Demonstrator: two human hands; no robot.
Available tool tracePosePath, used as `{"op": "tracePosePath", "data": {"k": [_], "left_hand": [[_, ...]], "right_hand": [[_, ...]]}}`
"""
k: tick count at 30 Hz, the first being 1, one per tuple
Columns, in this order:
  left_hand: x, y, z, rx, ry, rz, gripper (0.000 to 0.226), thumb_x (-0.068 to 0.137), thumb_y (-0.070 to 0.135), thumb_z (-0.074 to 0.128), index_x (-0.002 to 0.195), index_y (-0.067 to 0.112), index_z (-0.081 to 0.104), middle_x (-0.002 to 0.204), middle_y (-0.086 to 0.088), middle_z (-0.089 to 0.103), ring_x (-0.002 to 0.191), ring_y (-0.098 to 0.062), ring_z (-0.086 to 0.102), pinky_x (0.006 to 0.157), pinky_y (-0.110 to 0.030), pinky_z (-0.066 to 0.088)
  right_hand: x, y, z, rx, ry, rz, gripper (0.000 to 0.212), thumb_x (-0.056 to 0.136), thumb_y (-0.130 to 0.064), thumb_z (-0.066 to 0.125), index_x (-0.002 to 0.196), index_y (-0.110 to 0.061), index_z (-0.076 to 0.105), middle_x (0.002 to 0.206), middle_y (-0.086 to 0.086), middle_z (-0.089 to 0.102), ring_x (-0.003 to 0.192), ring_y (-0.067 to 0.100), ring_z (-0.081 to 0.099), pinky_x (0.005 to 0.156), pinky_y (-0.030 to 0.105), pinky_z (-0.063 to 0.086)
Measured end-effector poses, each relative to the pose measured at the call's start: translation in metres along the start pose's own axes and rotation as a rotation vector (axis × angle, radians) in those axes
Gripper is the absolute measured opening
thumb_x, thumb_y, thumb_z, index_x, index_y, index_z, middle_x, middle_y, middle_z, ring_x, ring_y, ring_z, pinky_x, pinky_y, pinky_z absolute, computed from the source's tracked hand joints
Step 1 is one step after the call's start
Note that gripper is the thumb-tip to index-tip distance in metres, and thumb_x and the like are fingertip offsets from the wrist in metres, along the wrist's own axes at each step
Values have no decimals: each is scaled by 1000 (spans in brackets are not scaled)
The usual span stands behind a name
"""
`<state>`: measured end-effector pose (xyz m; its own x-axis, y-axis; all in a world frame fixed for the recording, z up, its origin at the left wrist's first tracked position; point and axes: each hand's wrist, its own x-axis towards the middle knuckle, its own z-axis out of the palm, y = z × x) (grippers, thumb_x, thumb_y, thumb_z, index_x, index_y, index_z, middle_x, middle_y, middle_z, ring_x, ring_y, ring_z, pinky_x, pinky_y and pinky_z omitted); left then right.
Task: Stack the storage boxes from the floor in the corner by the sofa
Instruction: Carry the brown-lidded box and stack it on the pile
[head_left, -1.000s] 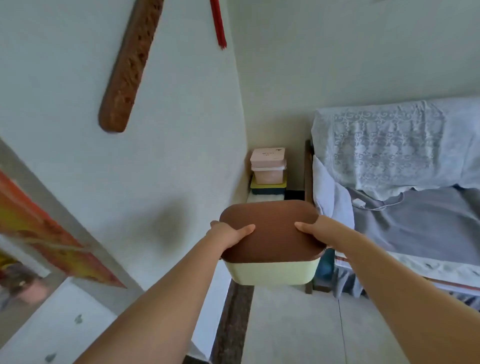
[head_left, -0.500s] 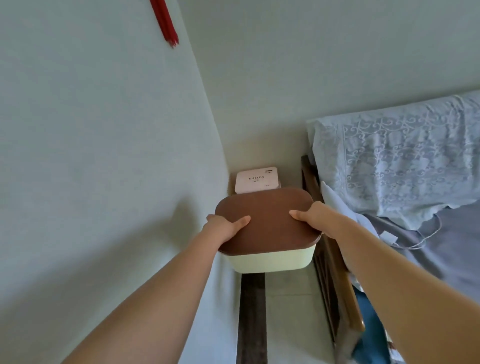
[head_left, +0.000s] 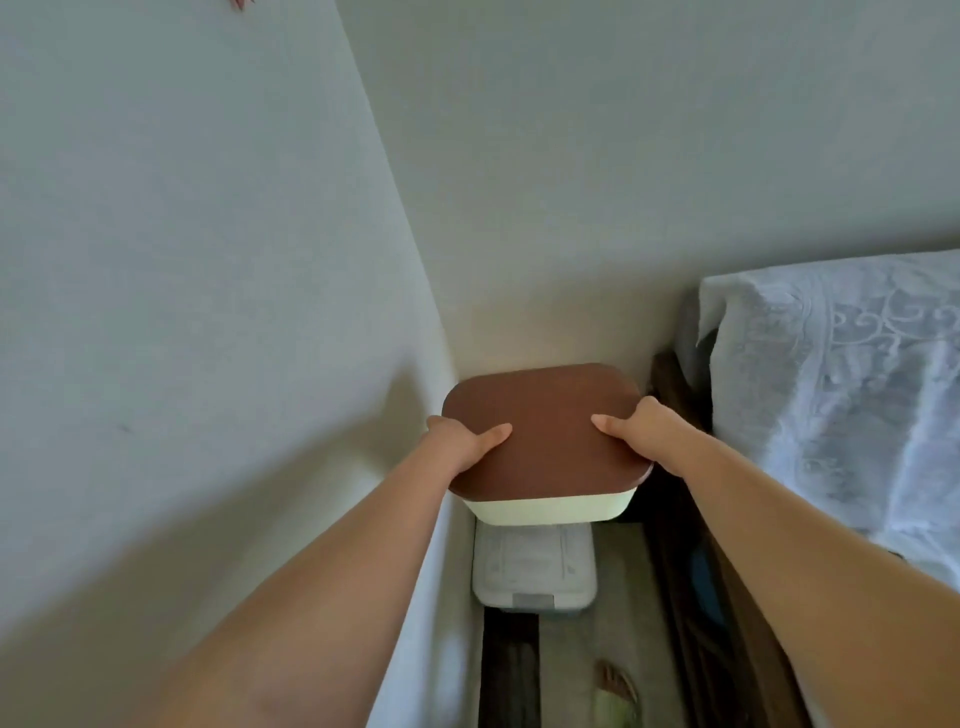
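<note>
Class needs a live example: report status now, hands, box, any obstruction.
Left hand and right hand both grip the brown-lidded box. Box held in the corner above the clear bin. Nothing visible in the way.

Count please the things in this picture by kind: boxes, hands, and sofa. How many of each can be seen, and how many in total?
Boxes: 2, the brown-lidded box held up in both hands, and the clear box below it
Hands: 2, left hand and right hand
Sofa: 1
Total: 5
</note>
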<state>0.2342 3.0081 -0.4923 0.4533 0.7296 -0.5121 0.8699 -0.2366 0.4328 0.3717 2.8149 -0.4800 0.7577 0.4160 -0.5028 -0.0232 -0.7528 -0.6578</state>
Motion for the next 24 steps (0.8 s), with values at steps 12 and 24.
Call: {"op": "tracePosePath", "data": {"k": [12,24], "left_hand": [[223,66,0,-241,10,-19,105,66,54,81,141,2,28,140,-15,49,126,-33,52,104,-45,46],[318,57,44,-171,-47,-53,92,75,49,77,144,10,32,139,-12,50,124,-30,53,101,-40,46]], "right_hand": [[230,-71,12,-163,-21,72,79,85,-49,66,136,4,38,132,21,55,119,37,55,92,40,47],[334,-50,58,-132,-34,187,77,86,-43,67,140,0,34,136,19,52,120,37,55,91,40,48]]}}
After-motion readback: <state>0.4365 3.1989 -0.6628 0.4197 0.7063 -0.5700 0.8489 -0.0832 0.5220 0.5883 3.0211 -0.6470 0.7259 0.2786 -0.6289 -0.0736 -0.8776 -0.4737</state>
